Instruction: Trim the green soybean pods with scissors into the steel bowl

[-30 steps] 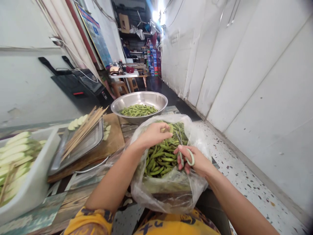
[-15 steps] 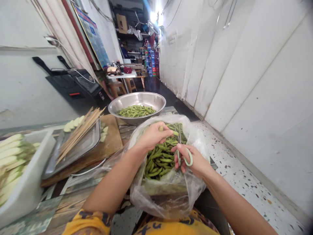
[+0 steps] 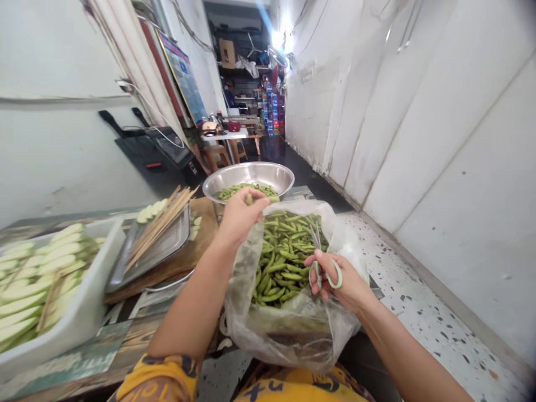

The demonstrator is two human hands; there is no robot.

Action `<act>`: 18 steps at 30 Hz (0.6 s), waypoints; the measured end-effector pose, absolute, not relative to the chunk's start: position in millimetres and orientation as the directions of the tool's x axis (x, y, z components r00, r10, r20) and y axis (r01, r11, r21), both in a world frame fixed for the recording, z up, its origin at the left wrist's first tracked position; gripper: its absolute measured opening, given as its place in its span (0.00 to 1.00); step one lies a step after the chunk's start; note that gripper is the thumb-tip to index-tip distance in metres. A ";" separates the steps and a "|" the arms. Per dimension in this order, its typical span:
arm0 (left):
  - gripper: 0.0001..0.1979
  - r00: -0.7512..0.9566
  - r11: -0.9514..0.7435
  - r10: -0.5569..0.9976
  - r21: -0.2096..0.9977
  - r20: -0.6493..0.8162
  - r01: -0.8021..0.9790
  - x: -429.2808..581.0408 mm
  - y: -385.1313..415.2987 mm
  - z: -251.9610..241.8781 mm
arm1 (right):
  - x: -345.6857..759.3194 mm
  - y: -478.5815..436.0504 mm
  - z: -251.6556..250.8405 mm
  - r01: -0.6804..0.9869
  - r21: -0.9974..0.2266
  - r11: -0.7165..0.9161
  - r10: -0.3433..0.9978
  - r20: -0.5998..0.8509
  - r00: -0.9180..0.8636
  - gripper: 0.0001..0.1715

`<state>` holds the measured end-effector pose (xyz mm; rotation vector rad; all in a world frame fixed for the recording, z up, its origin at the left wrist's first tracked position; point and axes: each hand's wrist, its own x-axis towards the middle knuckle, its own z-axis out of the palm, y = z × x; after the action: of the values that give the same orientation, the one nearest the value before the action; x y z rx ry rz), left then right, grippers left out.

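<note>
Between the fingers of my left hand [image 3: 242,216] is a green soybean pod [image 3: 273,199], held at the near rim of the steel bowl [image 3: 213,183]. More trimmed-looking pods [image 3: 240,191] lie in that bowl. My right hand [image 3: 335,277] is closed on scissors [image 3: 335,273] with pale green handles, the blades pointing away over the bag. Below and between my hands, a clear plastic bag [image 3: 288,349] stands open, full of green pods [image 3: 278,262]. The bag rests close against my body.
Left of the bag, bamboo skewers [image 3: 161,226] lie across a metal tray [image 3: 178,237] on a wooden board [image 3: 205,223]. A white tub [image 3: 96,279] holds pale green slices [image 3: 25,301]. A white wall [image 3: 419,139] runs along the right.
My left hand has moved from above the bag toward the steel bowl with the pod. The right hand with the scissors stays over the bag. The view has turned slightly left.
</note>
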<state>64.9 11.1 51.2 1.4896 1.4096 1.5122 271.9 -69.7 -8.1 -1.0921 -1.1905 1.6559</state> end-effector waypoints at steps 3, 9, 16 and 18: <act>0.06 -0.435 -0.248 0.643 0.709 0.631 0.661 33.8 45.5 68.6 | 274.4 -71.5 -10.6 -0.118 -0.969 -0.216 0.933 -0.169 -0.317 0.27; 0.29 -0.101 -0.058 0.894 0.336 0.436 0.940 24.0 92.6 84.7 | 280.0 -73.4 -14.9 -0.145 -0.962 -0.234 0.924 -0.173 -0.342 0.28; 0.10 0.429 -0.451 0.893 0.243 0.138 0.859 104.8 77.0 26.9 | 282.6 -72.6 -15.0 -0.172 -0.953 -0.251 0.915 -0.175 -0.363 0.28; 0.08 0.411 -0.434 0.901 0.230 0.143 0.871 113.5 77.0 15.3 | 282.2 -72.4 -15.2 -0.179 -0.950 -0.255 0.917 -0.179 -0.358 0.27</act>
<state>113.5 77.0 15.3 2.5361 1.6008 0.3722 282.2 -72.4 -15.2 -1.0137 -1.1639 1.7283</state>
